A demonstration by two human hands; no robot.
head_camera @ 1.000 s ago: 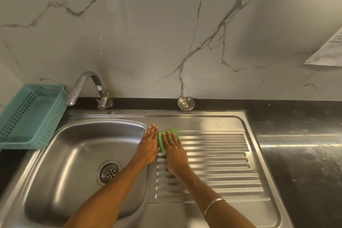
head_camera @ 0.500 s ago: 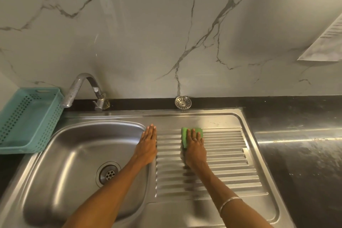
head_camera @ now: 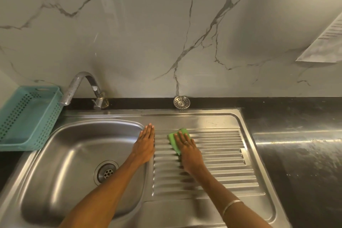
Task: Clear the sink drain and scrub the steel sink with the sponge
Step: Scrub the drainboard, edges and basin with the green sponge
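The right hand (head_camera: 188,151) presses flat, fingers straight, on the green sponge (head_camera: 175,139) at the far left of the ribbed drainboard (head_camera: 222,163). The left hand (head_camera: 145,144) lies flat, fingers straight and together, on the sink (head_camera: 74,153) rim between basin and drainboard. The drain (head_camera: 106,172) sits in the basin floor; its strainer (head_camera: 181,102) rests on the counter (head_camera: 296,135) by the wall.

No legible text on paper (head_camera: 327,42)
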